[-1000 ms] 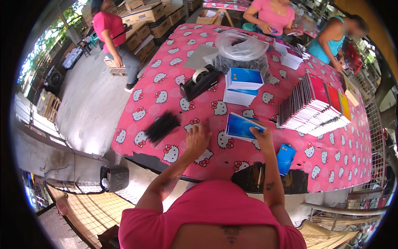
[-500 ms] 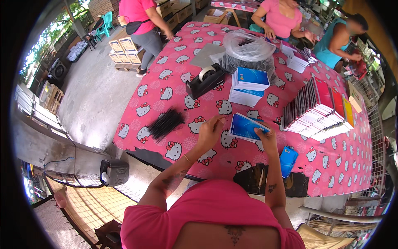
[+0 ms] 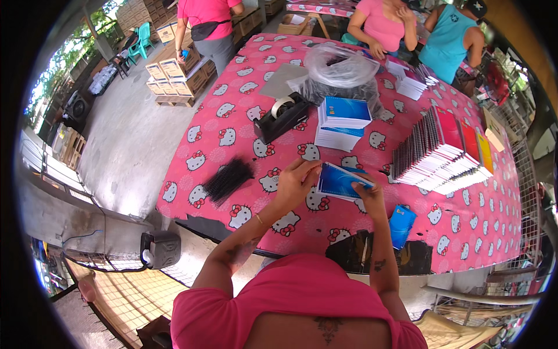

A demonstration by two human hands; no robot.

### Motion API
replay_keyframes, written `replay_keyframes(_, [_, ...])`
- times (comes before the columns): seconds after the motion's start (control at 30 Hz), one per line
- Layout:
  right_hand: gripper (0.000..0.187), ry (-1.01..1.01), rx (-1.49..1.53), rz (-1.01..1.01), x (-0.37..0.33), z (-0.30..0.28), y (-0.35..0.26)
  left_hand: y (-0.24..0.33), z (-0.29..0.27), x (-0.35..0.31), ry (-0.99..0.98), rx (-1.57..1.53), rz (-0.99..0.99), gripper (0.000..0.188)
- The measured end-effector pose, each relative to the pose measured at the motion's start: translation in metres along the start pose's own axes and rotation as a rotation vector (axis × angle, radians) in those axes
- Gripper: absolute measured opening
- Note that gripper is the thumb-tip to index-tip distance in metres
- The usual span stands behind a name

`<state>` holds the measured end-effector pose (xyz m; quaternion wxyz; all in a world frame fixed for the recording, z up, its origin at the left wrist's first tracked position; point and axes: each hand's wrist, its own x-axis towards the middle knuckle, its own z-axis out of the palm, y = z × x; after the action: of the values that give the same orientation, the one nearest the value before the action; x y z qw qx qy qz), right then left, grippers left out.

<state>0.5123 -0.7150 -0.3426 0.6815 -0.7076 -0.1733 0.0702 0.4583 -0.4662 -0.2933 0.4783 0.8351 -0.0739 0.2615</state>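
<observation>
At the far left of the frame I see bare concrete floor, with stacked cardboard boxes (image 3: 174, 72) in the upper left and a person in a pink shirt (image 3: 210, 23) standing beside them. Moving right, the table with its pink cartoon-cat cloth (image 3: 232, 145) begins; a bundle of black comb-like strips (image 3: 228, 180) lies near its left edge, left of centre. Above it, toward the upper middle, stands a black tape dispenser (image 3: 282, 116) with a roll of pale tape. Just below centre I read the left hand (image 3: 296, 185): its fingers are pinched narrowly on the left edge of the blue booklet (image 3: 339, 181), which lies flat on the cloth at the centre of the frame. The right hand (image 3: 367, 195) rests on the booklet's right edge, fingers curled close over the corner (whether it grips or merely presses, I cannot tell). Above the booklet sits a stack of blue-covered booklets (image 3: 343, 122), and behind that a clear plastic bag (image 3: 340, 72) with dark contents. Lower right of centre, a second blue booklet (image 3: 401, 225) hangs over the near table edge. Further right, a long fanned row of spiral notebooks (image 3: 442, 151) with red and yellow covers occupies the right side. Two more people (image 3: 447, 35) stand at the upper right.
</observation>
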Motion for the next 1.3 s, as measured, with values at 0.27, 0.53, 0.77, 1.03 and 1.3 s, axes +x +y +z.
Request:
replay_keyframes(0.27, [0.027, -0.014, 0.061, 0.02, 0.0, 0.004, -0.008, 0.001, -0.004, 0.008, 0.027, 0.01, 0.119, 0.016])
replay_keyframes(0.53, [0.025, -0.009, -0.012, 0.006, 0.001, 0.005, -0.012, -0.005, -0.009, 0.01, -0.037, 0.056, 0.063, 0.011])
replay_keyframes(0.77, [0.025, -0.052, 0.015, 0.015, 0.001, 0.002, -0.011, -0.009, -0.014, 0.029, -0.168, 0.04, -0.032, 0.011])
replay_keyframes(1.03, [0.026, -0.029, -0.028, 0.002, 0.0, 0.002, -0.009, -0.013, -0.024, 0.052, -0.393, 0.014, 0.165, 0.022])
replay_keyframes(1.3, [0.026, -0.023, 0.003, -0.047, 0.002, 0.004, -0.007, -0.029, -0.021, 0.052, -0.462, -0.096, 0.131, 0.019])
